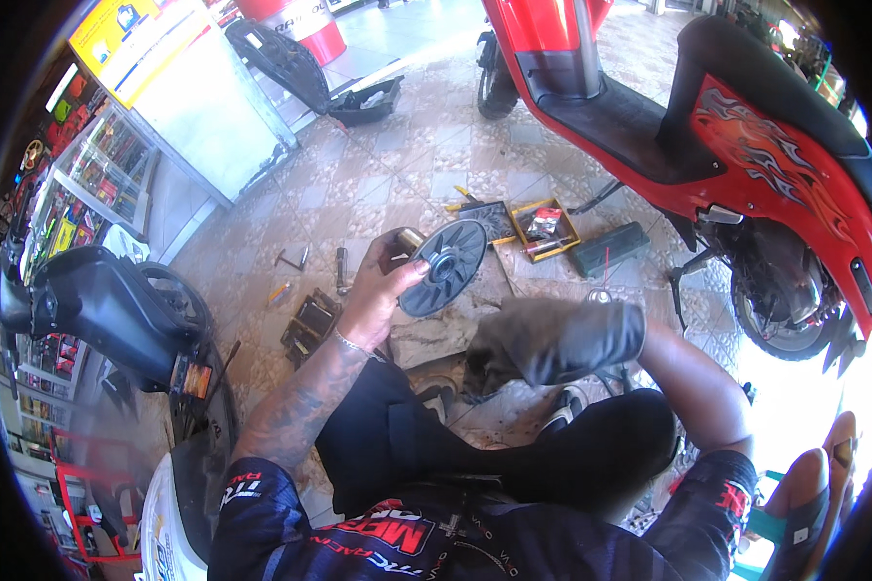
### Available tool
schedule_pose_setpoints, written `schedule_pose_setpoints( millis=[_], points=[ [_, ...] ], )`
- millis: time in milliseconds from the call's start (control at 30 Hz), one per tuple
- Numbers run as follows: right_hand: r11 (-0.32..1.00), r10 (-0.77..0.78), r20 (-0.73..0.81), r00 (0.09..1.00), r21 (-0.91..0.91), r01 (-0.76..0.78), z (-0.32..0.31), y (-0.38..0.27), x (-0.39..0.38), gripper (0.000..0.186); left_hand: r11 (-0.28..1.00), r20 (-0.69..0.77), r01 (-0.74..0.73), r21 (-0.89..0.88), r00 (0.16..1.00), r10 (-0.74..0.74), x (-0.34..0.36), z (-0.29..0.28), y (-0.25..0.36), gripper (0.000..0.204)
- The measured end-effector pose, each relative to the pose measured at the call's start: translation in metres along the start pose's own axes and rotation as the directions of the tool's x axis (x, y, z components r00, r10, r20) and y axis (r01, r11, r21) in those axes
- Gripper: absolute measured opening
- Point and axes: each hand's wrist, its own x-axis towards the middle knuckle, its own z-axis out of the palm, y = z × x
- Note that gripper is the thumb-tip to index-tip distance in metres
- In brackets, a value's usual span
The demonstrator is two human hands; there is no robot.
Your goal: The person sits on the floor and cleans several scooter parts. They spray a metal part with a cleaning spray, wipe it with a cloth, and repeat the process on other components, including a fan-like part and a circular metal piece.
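Raised in front of me, my left hand [388, 276] grips a dark finned pulley disc [455, 266] by its hub, with the thumb close to the center. A brass-coloured cylindrical piece [411, 238] shows behind the disc by my fingers; whether it is joined to the disc is unclear. A dark grey cloth [562, 341] covers my right hand completely, up to the wrist, so its fingers are hidden. That cloth hangs to the right of the disc, apart from it, above my crossed legs. Beneath the disc lies a pale, stained rag [436, 337] on the floor.
A red scooter [765, 145] stands at right, a black one [107, 310] at left. On the tiled floor are a hammer [293, 259], a socket tool [342, 271], an open tool case [312, 324], a yellow-edged tray [545, 230] and a dark green box [610, 249]. Another person's leg [806, 484] is at lower right.
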Motion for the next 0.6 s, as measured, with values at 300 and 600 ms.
schedule_pose_setpoints(
  millis=[300, 600],
  points=[
    [0.724, 0.615, 0.238, 0.752, 0.206, -0.658, 0.12, 0.184, -0.039, 0.041, 0.997, -0.001, 0.065, -0.049, 0.998, -0.066, 0.011, 0.007, -0.007, 0.068],
    [0.15, 0.953, -0.256, 0.16, -0.06, -0.987, 0.103, 0.25, -0.143, 0.064, 0.996, 0.003, 0.077, -0.048, 0.997, -0.077, 0.02, 0.005, -0.013, 0.068]
  ],
)
